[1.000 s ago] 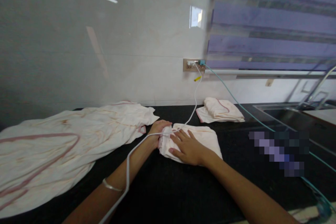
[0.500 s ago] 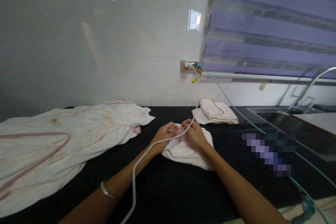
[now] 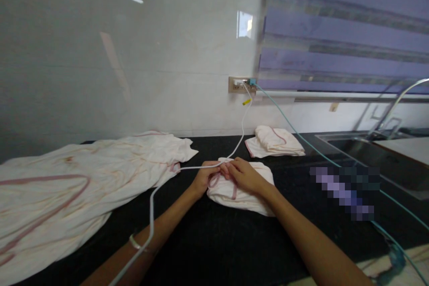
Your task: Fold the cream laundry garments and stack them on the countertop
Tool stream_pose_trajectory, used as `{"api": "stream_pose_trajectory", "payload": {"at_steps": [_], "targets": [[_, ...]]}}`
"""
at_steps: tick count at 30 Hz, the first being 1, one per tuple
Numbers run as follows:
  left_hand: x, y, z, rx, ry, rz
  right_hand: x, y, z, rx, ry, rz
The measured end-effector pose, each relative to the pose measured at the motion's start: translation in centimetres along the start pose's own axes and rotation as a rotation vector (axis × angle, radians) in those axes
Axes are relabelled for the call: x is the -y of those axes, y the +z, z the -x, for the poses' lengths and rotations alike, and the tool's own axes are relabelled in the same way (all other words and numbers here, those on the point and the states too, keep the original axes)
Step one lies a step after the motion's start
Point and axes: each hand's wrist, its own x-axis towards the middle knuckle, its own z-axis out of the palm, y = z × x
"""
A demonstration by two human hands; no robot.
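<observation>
Counter edge: the near rim of the black countertop [image 3: 214, 250] lies under both forearms, with bare room near and to the right.
White cable [image 3: 152, 201]: drapes over the left arm, a snag risk.
Left hand [image 3: 203, 178]: fingers curled, pinching the folded cloth's left end.
Right hand [image 3: 244, 175]: fingers together, pinching its top fold.
Folded cloth [image 3: 241, 194]: mid-counter; likely light, soft and limp, best gripped at the pink-trimmed hem.
Spread cloth [image 3: 77, 183]: crowds the left.
Folded stack [image 3: 275, 141]: far right, by the wall.
</observation>
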Motion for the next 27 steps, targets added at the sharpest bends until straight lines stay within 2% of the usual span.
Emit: {"api": "stream_pose_trajectory", "payload": {"at_steps": [2,4,6,8,10,12,14,16,18,22,27], "targets": [[0.7,-0.3,-0.2,-0.243,-0.024,0.068,-0.4,0.1,0.1,0.037,-0.012,0.042],[1.4,-0.7,-0.4,-0.434,-0.028,-0.027,-0.7,0.2,0.2,0.065,-0.010,0.079],[1.8,-1.3,-0.6,-0.553,-0.057,-0.281,-0.9,0.2,0.3,0.068,0.000,0.091],[1.7,-1.8,-0.8,-0.623,-0.143,-0.603,-0.9,0.2,0.3,0.053,-0.008,0.081],[1.1,-2.1,-0.6,-0.574,-0.292,-0.919,-0.8,0.1,0.3,0.025,-0.027,0.065],[0.1,-2.1,-0.3,-0.391,-0.457,-1.154,-0.7,0.0,0.3,0.003,-0.037,0.054],[-1.0,-1.9,0.0,-0.214,-0.599,-1.286,-0.6,0.0,0.3,-0.001,-0.023,0.058],[-2.1,-1.7,0.3,-0.148,-0.681,-1.348,-0.7,-0.1,0.3,0.013,-0.003,0.075],[-2.8,-1.6,0.6,-0.112,-0.648,-1.359,-0.8,-0.2,0.3,0.035,0.000,0.092],[-2.9,-1.9,0.6,-0.036,-0.449,-1.219,-0.7,-0.3,0.4,0.045,-0.028,0.100],[-1.2,-1.9,-0.5,-0.111,-0.376,-1.011,-0.6,-0.3,0.3,0.037,-0.008,0.077]]}}
